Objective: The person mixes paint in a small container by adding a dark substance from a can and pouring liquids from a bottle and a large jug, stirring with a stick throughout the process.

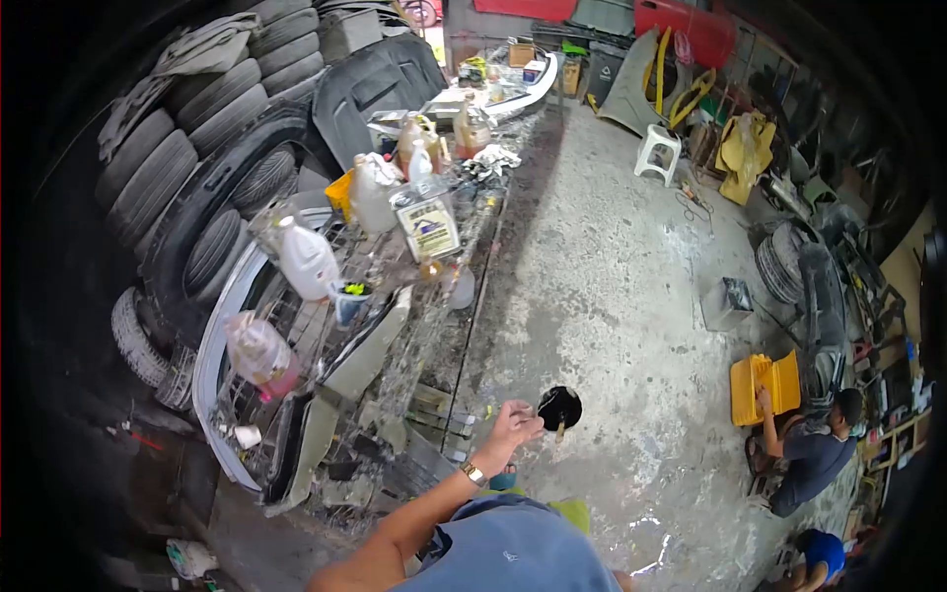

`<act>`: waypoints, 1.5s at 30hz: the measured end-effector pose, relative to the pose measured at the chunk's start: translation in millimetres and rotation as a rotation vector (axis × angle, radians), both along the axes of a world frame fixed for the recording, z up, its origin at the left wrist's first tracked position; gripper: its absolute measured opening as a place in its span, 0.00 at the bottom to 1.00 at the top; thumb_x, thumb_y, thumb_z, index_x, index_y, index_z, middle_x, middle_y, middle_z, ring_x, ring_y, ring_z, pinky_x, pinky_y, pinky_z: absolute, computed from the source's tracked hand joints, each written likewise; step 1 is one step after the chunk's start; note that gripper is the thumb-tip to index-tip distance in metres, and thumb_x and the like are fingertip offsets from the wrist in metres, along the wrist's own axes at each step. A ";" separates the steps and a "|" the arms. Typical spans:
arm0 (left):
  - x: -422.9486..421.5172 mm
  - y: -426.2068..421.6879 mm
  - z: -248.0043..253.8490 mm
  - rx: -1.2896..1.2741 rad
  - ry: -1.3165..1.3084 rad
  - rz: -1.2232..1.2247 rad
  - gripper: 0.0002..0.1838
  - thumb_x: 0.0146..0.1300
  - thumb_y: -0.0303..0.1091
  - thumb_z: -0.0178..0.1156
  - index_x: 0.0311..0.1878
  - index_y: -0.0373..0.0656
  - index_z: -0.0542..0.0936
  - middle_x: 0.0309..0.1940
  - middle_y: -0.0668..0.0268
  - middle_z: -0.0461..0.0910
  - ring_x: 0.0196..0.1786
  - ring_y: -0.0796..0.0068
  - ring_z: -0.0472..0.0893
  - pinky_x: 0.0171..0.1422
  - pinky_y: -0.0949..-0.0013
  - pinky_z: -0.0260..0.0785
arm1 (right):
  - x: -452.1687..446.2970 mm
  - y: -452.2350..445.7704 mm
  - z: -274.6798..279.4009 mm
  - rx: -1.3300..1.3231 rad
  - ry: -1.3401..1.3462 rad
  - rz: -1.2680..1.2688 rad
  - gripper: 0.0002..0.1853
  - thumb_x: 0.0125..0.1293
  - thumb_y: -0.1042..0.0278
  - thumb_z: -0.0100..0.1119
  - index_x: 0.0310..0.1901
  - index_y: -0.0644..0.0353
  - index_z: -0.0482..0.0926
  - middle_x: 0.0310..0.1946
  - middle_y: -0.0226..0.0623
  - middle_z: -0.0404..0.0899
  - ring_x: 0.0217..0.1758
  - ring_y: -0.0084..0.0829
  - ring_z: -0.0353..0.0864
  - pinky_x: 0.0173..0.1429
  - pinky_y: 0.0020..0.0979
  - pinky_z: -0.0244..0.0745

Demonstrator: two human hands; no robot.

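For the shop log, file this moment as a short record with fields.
Left hand: at the edge of a round black container; grip unclear
Right hand: not in view
Container detail: light stick-like piece at its lower edge
Bench: white jug, rectangular can, other bottles
Beyond bench: stacked tires
Floor: white stool
Nearby person: low to the floor, one hand at a yellow box

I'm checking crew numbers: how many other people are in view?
2: a person at the yellow box on the right, and another person below, cut off by the bottom edge. Others may be hidden.
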State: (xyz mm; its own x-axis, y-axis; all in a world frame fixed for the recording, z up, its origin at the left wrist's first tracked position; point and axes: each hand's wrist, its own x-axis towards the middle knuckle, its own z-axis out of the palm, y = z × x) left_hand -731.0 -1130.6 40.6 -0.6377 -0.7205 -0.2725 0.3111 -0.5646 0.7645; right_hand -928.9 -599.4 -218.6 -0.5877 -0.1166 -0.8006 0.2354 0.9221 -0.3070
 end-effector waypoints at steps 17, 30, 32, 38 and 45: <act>-267.3 -222.7 41.1 -0.063 0.015 0.418 0.20 0.63 0.28 0.65 0.51 0.46 0.64 0.47 0.67 0.70 0.52 0.77 0.74 0.59 0.64 0.73 | -459.4 -404.0 -7.5 -0.152 0.799 0.829 0.18 0.65 0.56 0.55 0.41 0.66 0.81 0.41 0.51 0.82 0.43 0.49 0.81 0.46 0.48 0.74; -335.7 -365.4 30.8 -0.182 -0.029 0.748 0.24 0.58 0.24 0.69 0.51 0.47 0.65 0.46 0.69 0.69 0.52 0.78 0.69 0.61 0.72 0.63 | -527.1 -908.9 242.3 -1.008 0.267 0.695 0.08 0.66 0.69 0.57 0.42 0.64 0.79 0.31 0.33 0.80 0.30 0.23 0.78 0.34 0.25 0.73; -331.3 -396.3 -5.6 -0.143 0.023 0.746 0.24 0.58 0.25 0.70 0.50 0.46 0.65 0.45 0.70 0.69 0.51 0.79 0.69 0.60 0.72 0.63 | -523.3 -929.1 173.6 -0.952 0.337 0.935 0.07 0.60 0.74 0.60 0.40 0.65 0.81 0.28 0.35 0.81 0.29 0.25 0.79 0.35 0.26 0.74; -320.2 -482.6 0.3 -0.034 0.052 0.803 0.21 0.61 0.28 0.68 0.50 0.45 0.64 0.45 0.67 0.74 0.48 0.80 0.76 0.48 0.76 0.72 | -530.3 -932.1 120.9 -0.749 0.155 0.777 0.08 0.61 0.71 0.61 0.37 0.67 0.81 0.26 0.39 0.83 0.24 0.26 0.81 0.27 0.27 0.74; -289.6 -543.7 9.5 -0.109 -0.017 0.968 0.22 0.60 0.26 0.68 0.50 0.47 0.65 0.44 0.69 0.73 0.48 0.80 0.75 0.52 0.74 0.70 | -535.5 -1029.8 131.9 -0.694 0.060 0.774 0.09 0.62 0.69 0.61 0.36 0.67 0.81 0.27 0.38 0.83 0.25 0.26 0.81 0.27 0.26 0.74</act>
State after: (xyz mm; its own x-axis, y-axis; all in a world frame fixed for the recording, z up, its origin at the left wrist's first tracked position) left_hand -1020.6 -1674.4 50.2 0.2473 -0.9526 -0.1773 0.5919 0.0037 0.8060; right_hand -1464.4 -1629.2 -86.7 -0.1924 -0.9023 -0.3858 -0.3786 0.4310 -0.8191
